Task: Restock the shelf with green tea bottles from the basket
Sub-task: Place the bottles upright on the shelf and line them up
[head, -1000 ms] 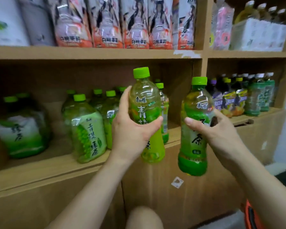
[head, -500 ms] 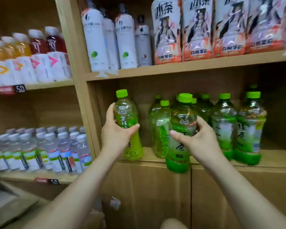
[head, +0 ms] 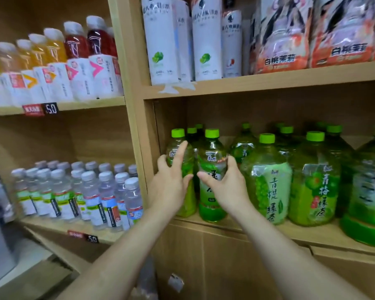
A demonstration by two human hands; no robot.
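Two bare hands reach forward to a wooden shelf. The left hand is loosening, its fingers spread and lifted, the palm resting against a green tea bottle that stands upright at the far left end of the shelf board, close to the wooden upright. The right hand wraps its fingers and thumb around a second green tea bottle, which stands just beside the first, its base at the shelf's front edge. Both have bright green caps.

To the right stand larger green tea bottles with pale green labels, in rows running back into the shelf. On the board above sit tall white bottles and orange-labelled packs. In the bay to the left, small clear water bottles fill a lower shelf, and red and yellow drinks line the one above, with black price tags on the edges. Below the tea shelf is a plain cardboard-brown panel.
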